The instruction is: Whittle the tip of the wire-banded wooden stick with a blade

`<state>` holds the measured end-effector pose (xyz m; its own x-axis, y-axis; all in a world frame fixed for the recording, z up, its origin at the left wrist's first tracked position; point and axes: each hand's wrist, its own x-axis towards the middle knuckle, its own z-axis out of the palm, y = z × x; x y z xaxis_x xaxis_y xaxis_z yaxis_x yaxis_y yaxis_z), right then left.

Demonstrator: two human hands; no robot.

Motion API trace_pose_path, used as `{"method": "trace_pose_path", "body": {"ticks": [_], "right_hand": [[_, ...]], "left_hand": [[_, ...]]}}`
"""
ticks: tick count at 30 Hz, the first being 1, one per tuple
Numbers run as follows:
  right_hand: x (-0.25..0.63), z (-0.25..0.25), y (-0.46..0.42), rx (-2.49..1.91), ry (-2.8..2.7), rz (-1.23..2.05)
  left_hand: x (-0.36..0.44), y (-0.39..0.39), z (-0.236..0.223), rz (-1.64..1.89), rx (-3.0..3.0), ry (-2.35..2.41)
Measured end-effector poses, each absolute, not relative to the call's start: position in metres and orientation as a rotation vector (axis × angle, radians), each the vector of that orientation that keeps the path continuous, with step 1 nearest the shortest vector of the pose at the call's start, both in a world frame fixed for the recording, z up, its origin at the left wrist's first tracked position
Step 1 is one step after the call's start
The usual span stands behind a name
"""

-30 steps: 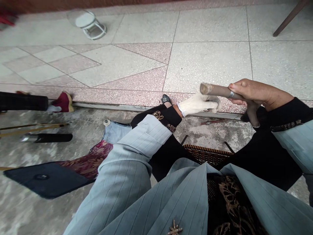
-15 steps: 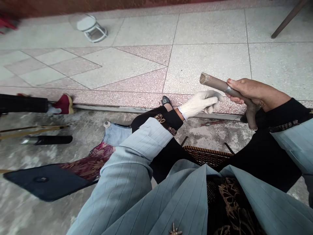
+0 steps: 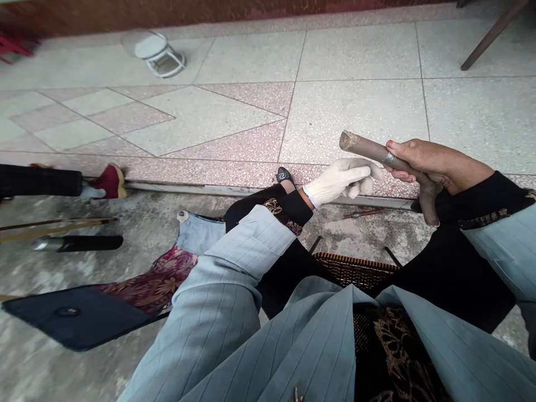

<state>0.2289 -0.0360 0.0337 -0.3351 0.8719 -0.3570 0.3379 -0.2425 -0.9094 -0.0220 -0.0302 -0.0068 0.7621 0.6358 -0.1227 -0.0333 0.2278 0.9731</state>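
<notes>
My right hand (image 3: 431,159), bare, is wrapped round a thick brown wooden stick (image 3: 368,149). The stick points up to the left, and its lower end bends downward below my palm. Thin silvery wire (image 3: 388,158) is wound round it, just beside my fingertips. My left hand (image 3: 338,180) wears a white knitted glove with greyish fingertips. Its fingers are bent and drawn together just below the wire and close to the stick. Whatever they pinch is too small or hidden to make out.
Below my hands, a red-handled tool (image 3: 362,213) lies on the concrete near the tiled step. A woven seat (image 3: 355,269) shows between my legs. To the left are a dark bottle (image 3: 84,243), a patterned cloth (image 3: 167,273) and another person's shoe (image 3: 109,181). A white stool (image 3: 157,53) stands farther back.
The stick has tilted so that its left end points higher. My gloved left hand, earlier partly behind the stick, now sits below it with its fingers curled. My right hand keeps its grip.
</notes>
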Motion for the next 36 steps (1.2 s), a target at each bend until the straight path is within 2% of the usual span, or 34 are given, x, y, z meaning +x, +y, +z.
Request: {"method": "trace_pose_path", "body": {"ticks": [3, 9, 15, 23, 36], "right_hand": [[0.224, 0.038, -0.038, -1.430, -1.664, 1.653], [0.207, 0.047, -0.044, -1.439, -1.682, 1.507], [0.211, 0.045, -0.039, -1.431, -1.688, 1.435], [0.213, 0.049, -0.038, -1.460, -1.632, 1.482], [0.222, 0.037, -0.036, -1.412, -1.730, 1.461]], "left_hand": [[-0.021, -0.027, -0.009, 0.492, 1.354, 0.579], [-0.010, -0.031, 0.000, 0.538, 1.683, 0.836], [-0.011, -0.039, 0.012, 0.535, 1.394, 0.714], [-0.010, -0.037, -0.005, 0.662, 0.970, 0.655], [-0.011, -0.027, -0.007, 0.562, 0.779, 0.638]]}}
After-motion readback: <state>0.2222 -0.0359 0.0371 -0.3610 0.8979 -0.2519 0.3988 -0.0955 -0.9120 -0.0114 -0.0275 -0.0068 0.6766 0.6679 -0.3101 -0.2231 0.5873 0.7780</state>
